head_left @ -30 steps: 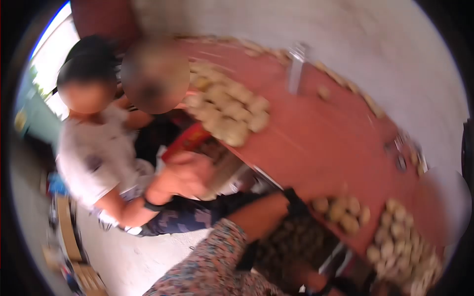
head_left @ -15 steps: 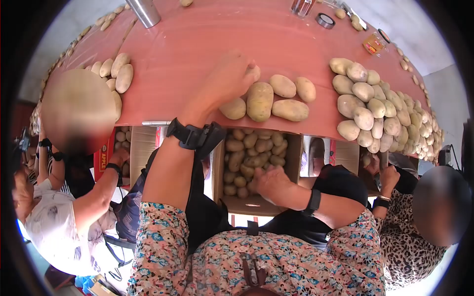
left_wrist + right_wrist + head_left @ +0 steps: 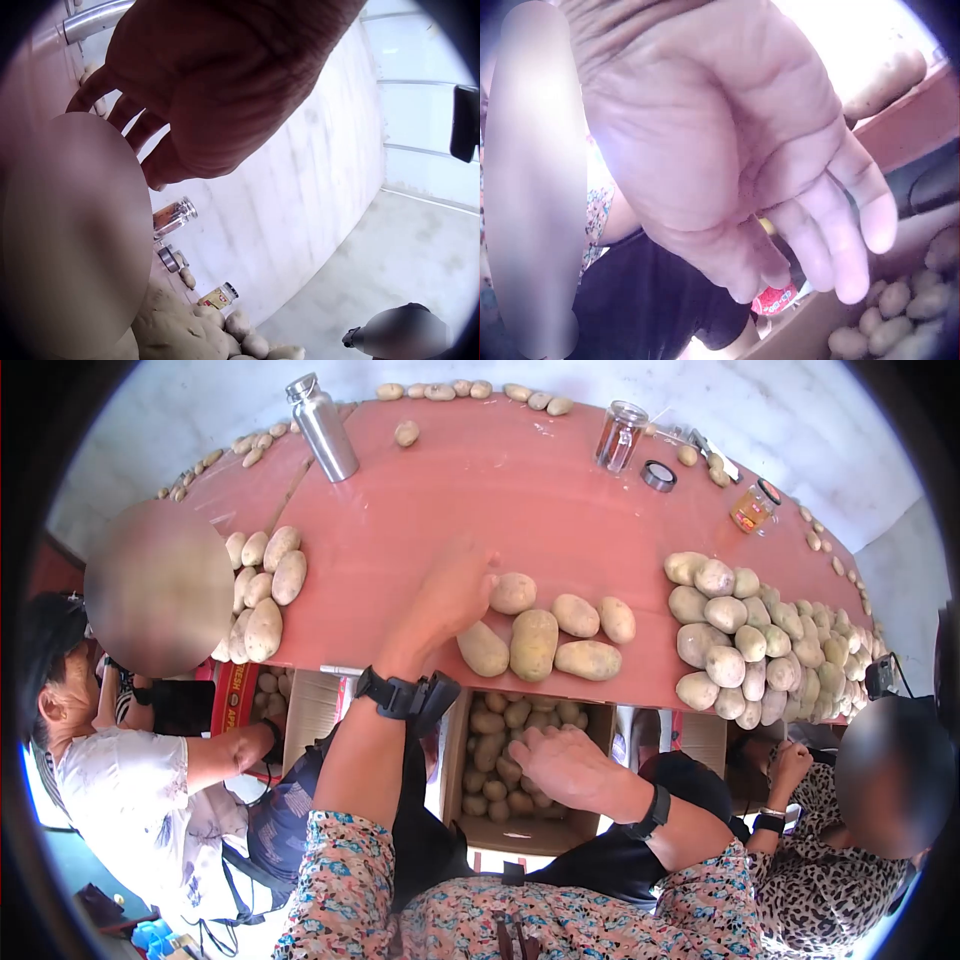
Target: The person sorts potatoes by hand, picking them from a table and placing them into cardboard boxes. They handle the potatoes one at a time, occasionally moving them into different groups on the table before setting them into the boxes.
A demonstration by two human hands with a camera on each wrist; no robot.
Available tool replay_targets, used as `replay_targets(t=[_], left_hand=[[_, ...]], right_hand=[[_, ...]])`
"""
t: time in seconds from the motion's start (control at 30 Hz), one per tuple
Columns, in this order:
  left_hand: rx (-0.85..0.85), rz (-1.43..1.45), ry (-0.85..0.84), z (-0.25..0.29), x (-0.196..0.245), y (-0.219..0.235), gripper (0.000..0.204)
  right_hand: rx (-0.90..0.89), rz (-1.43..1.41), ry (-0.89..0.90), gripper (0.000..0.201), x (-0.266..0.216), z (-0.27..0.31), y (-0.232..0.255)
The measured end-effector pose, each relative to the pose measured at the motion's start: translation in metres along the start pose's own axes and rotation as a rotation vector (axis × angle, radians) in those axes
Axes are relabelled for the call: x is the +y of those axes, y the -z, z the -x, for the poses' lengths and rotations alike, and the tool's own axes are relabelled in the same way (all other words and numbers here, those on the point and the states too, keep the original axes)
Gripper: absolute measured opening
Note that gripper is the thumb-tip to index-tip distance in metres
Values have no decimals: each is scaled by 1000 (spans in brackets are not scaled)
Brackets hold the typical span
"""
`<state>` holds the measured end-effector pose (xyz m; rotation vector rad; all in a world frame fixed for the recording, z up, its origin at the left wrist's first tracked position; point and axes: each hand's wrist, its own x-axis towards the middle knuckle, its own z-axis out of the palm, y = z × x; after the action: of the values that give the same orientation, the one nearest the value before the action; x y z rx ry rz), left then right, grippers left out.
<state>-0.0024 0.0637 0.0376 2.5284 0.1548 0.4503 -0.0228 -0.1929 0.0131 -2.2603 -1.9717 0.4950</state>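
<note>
My left hand (image 3: 448, 595) is over the red tabletop, fingers loosely bent and nothing in them, right beside a potato (image 3: 514, 592). That potato is at the back of a small group of potatoes near the front edge, with a large potato (image 3: 534, 646) in the middle. In the left wrist view, the fingers of my left hand (image 3: 202, 90) hang apart. Over a cardboard box (image 3: 510, 842) of loose potatoes (image 3: 487, 748), my right hand (image 3: 572, 765) hovers below the table edge. The right wrist view shows its palm bare and fingers relaxed, with box potatoes (image 3: 892, 300) beneath.
A big heap of potatoes (image 3: 755, 640) covers the table's right side; a smaller group (image 3: 265, 628) lies left. Farther back stand a steel bottle (image 3: 325, 435), a glass jar (image 3: 620, 437) and a small jar (image 3: 755, 507). A person sits on each side of me.
The head view has swung from the left to face the table. My left hand has let go of a potato at the back of the group. My right hand stays over the box.
</note>
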Motion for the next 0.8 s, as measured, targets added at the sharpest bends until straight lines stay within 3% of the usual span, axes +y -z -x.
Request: replay_targets(t=[0.13,0.2,0.27,0.4,0.53,0.57,0.7,0.8], left_hand=[[-68,17,36,0,11,-1,25],[-47,4,-39,-1,6,-11,25],[-14,25,-71,2,0,-21,25],[-67,-46,-37,-1,15,-24,27],[17,-20,30,-2,14,-38,26],[-32,-13,50,-3,15,-39,26],[-128,-16,57,1,21,-28,27],[-78,-5,16,4,21,-22,26]], right_hand=[[152,-42,-30,12,16,-3,47],[417,57,-135,12,33,0,69],[740,70,-355,16,46,5,85],[601,89,-580,38,71,7,86],[384,13,-612,45,81,-6,81],[308,5,-622,47,84,-9,79],[325,28,-611,47,99,-24,69],[316,33,-610,46,106,-25,68]])
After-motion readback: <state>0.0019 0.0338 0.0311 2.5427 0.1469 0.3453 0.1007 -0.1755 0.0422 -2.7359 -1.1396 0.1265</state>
